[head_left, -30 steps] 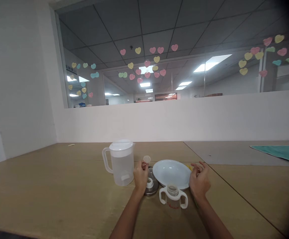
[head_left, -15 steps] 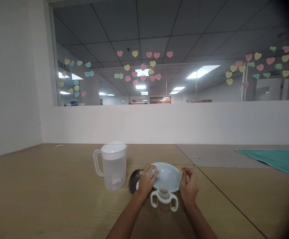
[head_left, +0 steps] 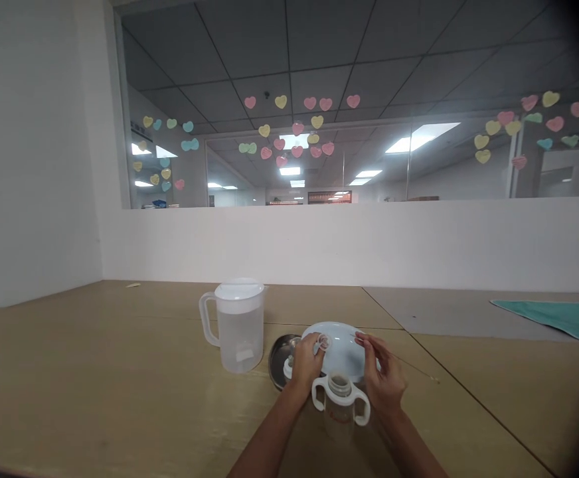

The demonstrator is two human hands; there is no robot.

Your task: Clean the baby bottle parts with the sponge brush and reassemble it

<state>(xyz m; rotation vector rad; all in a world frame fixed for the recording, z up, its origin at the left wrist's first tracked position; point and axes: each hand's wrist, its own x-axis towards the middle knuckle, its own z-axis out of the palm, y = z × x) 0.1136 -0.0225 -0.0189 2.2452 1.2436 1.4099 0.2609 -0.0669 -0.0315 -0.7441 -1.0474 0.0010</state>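
Observation:
My left hand (head_left: 307, 364) is closed on a small clear round piece (head_left: 324, 342), possibly a bottle teat, with its round opening toward me. My right hand (head_left: 384, 375) pinches a thin stick (head_left: 416, 368) that slants out behind it to the right; its tip near the fingers is too small to make out. Between my forearms stands an open clear baby bottle (head_left: 340, 418) with white side handles. A pale blue plate (head_left: 342, 355) lies behind both hands. Beside my left hand sits a metal bowl (head_left: 276, 358) with a white bottle part (head_left: 288, 367) in it.
Left of the bowl stands a translucent lidded pitcher (head_left: 241, 332) with its handle to the left. A teal cloth (head_left: 563, 318) lies at the far right. The wooden table (head_left: 120, 385) meets a low wall (head_left: 294, 242) under a window with heart stickers.
My right hand has turned, and the thin stick now points back to the right. The round piece in my left hand is tilted differently. The whole view has shifted slightly.

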